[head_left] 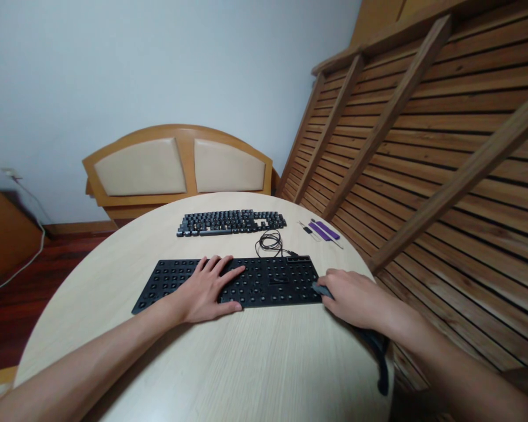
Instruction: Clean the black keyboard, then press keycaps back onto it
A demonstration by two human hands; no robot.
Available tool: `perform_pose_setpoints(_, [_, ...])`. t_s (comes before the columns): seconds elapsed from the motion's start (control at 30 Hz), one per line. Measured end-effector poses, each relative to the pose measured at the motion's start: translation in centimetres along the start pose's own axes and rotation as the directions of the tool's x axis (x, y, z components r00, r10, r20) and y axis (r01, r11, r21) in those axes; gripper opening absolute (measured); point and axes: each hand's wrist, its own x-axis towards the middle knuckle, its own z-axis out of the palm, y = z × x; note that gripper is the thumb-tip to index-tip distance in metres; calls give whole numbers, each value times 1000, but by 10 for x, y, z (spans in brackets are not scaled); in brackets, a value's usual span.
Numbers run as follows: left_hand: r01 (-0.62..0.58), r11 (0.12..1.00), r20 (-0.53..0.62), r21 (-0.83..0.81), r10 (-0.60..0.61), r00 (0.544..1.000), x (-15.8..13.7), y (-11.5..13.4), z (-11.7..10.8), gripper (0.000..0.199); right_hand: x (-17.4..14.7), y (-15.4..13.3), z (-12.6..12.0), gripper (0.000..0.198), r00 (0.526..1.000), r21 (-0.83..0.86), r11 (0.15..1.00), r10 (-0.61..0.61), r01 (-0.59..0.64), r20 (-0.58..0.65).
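A black keyboard base point(255, 284) lies on the table, its keycaps off and the switches bare. My left hand point(209, 290) rests flat over its middle with fingers spread. At the right end of the base, my right hand point(354, 296) is closed around a dark tool. The tool's grey tip point(321, 289) meets the right edge of the keyboard. A black curved part point(382, 375) shows below my right wrist; whether it belongs to the same tool I cannot tell. Behind the base, the loose black keycaps point(215, 223) are laid out in keyboard order.
A coiled black cable point(270, 241) sits between base and keycaps. Purple strips point(325, 230) and small thin tools point(308, 230) lie at the back right of the round table point(255, 363). Slatted wood point(422, 146) leans close on the right; a padded headboard point(141, 167) stands behind.
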Motion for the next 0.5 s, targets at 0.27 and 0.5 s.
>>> perform_pose_setpoints(0.27, [6, 1000, 29, 24, -7, 1000, 0, 1, -2, 84, 27, 4, -14, 35, 987, 110, 991, 87, -73, -132])
perform_pose_setpoints(0.5, [0, 1000, 8, 16, 0, 1000, 0, 0, 1, 85, 58, 4, -10, 29, 991, 132, 989, 74, -59, -112])
